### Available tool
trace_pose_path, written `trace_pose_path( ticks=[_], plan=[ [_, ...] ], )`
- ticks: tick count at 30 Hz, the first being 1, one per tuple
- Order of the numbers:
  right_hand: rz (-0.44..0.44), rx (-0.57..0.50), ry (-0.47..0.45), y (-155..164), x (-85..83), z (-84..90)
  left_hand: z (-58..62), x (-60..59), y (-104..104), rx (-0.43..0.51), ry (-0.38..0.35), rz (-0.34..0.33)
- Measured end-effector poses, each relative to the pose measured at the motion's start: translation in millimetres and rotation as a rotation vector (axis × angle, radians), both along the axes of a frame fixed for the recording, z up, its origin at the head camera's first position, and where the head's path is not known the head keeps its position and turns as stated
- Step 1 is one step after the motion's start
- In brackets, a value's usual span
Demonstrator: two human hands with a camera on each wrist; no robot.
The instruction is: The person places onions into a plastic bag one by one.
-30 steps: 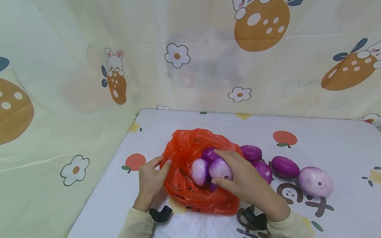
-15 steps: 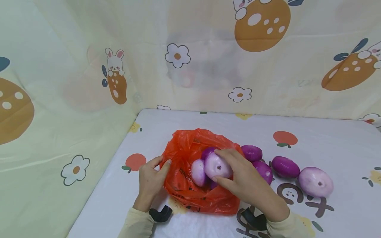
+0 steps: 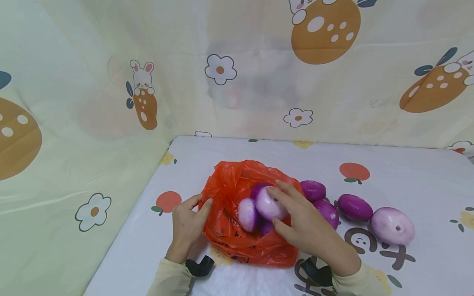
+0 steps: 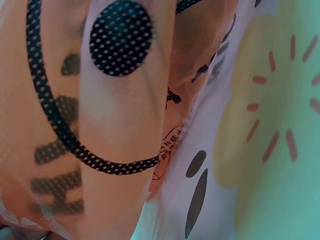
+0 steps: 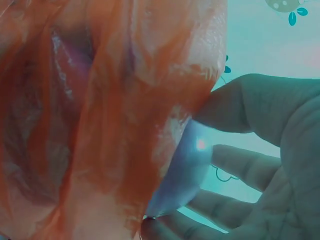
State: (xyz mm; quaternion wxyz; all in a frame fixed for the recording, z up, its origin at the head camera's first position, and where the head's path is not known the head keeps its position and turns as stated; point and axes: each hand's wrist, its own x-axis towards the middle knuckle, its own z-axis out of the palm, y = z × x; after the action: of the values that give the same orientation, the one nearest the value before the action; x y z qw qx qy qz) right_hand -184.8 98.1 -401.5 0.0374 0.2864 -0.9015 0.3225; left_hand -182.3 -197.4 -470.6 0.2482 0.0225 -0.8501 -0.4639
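A red plastic bag (image 3: 237,176) lies mouth-up on the table, with several purple onions inside. My left hand (image 3: 189,224) pinches the bag's left edge between thumb and fingers; the left wrist view is filled by the printed bag plastic (image 4: 120,195). On top of the pile sits a pale onion (image 3: 268,205). Over its right side is my right hand (image 3: 307,224), fingers spread and loosened, fingertips right at the onion. In the right wrist view that hand's thumb (image 5: 240,105) overlaps the bag's edge and its fingers spread behind an onion (image 5: 185,170).
Right of the bag, loose purple onions lie on the table: a dark onion (image 3: 312,190), another (image 3: 327,213), a third (image 3: 354,207) and a pale onion (image 3: 392,226). The table (image 3: 437,176) has a printed white cover. Patterned cloth (image 3: 255,90) rises behind and at the left.
My right hand turned the top onion in the bag, then loosened its fingers around it, the thumb drawing away. The left hand has stayed on the bag's edge.
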Motion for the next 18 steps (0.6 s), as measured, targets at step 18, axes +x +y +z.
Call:
trace_pose_path(
  ticks=[18],
  plan=[
    [-0.017, 0.014, 0.033, 10.1, -1.5, 9.1, -0.1, 0.0, -0.5, 0.009, -0.011, 0.002]
  ],
)
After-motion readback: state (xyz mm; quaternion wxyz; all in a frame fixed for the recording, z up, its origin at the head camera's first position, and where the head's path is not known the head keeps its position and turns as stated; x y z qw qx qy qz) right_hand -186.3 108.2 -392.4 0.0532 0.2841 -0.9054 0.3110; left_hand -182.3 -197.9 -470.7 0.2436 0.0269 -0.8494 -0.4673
